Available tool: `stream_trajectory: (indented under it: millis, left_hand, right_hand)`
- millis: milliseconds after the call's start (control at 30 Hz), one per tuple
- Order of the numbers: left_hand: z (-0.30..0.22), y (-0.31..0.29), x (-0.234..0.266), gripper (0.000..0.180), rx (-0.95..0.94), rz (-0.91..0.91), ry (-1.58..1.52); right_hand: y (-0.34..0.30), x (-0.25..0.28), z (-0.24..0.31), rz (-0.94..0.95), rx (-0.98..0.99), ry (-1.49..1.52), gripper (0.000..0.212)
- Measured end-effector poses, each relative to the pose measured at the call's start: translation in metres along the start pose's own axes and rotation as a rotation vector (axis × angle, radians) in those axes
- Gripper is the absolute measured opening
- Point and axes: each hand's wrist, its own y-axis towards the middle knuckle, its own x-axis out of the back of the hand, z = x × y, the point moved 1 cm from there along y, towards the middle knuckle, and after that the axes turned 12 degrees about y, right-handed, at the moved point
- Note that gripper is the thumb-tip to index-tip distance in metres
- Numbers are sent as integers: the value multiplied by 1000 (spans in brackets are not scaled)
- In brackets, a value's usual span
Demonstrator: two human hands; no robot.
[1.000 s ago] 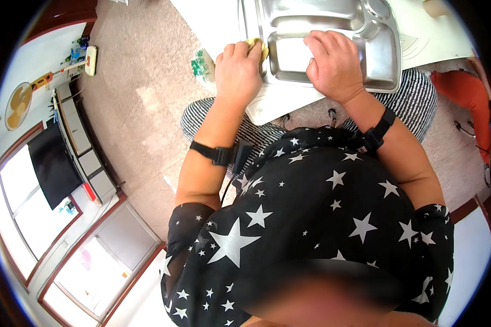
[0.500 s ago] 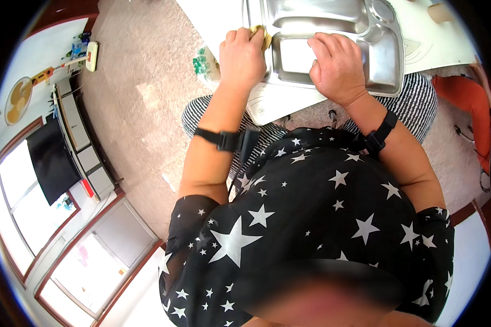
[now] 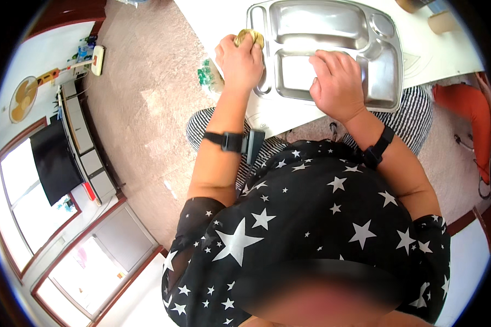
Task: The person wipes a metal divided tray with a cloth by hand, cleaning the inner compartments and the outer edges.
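Observation:
A stainless-steel divided tray lies on the white tabletop in front of me, its near edge by my striped trouser legs. My left hand is at the tray's left edge, beside the long narrow compartment. Its fingers close on a crumpled yellowish cloth, partly hidden under them; the exact material is hard to make out. My right hand rests over the tray's near side. Its fingers bend onto the metal between the middle near compartment and the right one, and the fingertips are partly out of sight.
Left of my left wrist is a clear plastic bag or wrapper with green print. A tan cylindrical object stands at the table's far right. Another person's orange-red clothed limb shows at right. A standing fan is far left.
My left hand has shifted left with the yellowish cloth, off the tray's narrow compartment, which now shows more fully. My right hand stays on the tray. The view has shifted slightly.

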Motion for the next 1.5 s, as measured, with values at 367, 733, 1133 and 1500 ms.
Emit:
stream_trajectory:
  millis: [367, 733, 1133, 1500]
  left_hand:
    - [13, 4, -5, 34, -31, 70, -85]
    - [18, 36, -12, 31, -42, 27, 11]
    - [0, -23, 17, 24, -26, 8, -7]
    - [-10, 53, -12, 27, -173, -82, 42]
  right_hand:
    - [0, 2, 2, 7, -5, 5, 40]
    - [0, 3, 5, 3, 7, 18, 39]
    - [0, 4, 1, -10, 8, 9, 39]
    - [-1, 4, 3, 4, -5, 14, 40]
